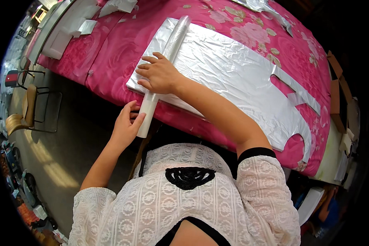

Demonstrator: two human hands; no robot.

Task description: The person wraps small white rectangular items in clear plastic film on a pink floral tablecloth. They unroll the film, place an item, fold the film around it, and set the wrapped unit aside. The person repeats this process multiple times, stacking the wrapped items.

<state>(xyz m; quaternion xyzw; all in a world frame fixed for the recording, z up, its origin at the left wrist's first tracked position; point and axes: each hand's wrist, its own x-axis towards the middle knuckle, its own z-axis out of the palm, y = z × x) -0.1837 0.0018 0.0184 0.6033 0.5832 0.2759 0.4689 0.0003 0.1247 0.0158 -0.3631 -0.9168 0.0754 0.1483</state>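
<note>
A clear plastic roll [148, 110], shaped like a long tube, lies across the left end of a flat stack of silvery-white plastic bags [225, 61]. Its near end sticks out past the table edge. My right hand [160, 76] rests palm down over the middle of the roll, fingers spread toward the left. Beside the overhanging end is my left hand [128, 125], its fingers loosely bent and apart, with the thumb at the roll's side. Cut-out handle loops [301, 96] show at the right end of the stack.
A pink floral cloth [110, 61] covers the table. White scraps [88, 26] and a pale tray-like piece [55, 43] lie at the far left, more silvery plastic [270, 10] at the far edge. A chair [26, 108] stands left; cardboard boxes [340, 98] are at right.
</note>
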